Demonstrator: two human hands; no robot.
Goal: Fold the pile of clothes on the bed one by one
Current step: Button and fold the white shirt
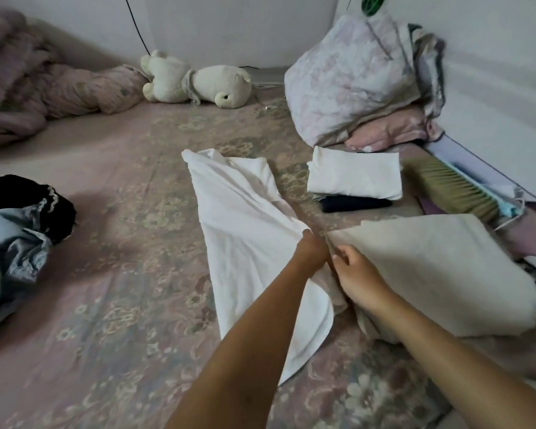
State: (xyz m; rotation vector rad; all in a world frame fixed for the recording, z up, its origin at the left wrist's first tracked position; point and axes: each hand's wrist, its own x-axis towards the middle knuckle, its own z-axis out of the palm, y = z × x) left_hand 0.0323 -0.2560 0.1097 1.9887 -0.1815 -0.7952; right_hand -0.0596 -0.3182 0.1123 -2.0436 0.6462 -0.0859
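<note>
A white garment [245,230] lies stretched across the middle of the bed, running from its far end near the centre down toward me. My left hand [311,250] grips its right edge, with the cloth bunched in the fingers. My right hand [358,275] pinches the same bunched edge just beside the left hand. A pile of unfolded clothes [16,230], black and light blue, sits at the left edge. Behind the white garment on the right, a folded white piece [355,176] rests on a folded dark one [353,203].
A cream pillow [440,270] lies right of my hands. Against the right wall stand a flowered bedding bundle [353,78], pink folded cloth [390,131] and a brush [455,188]. A plush bear [195,80] and a rolled pink quilt [44,85] lie at the back.
</note>
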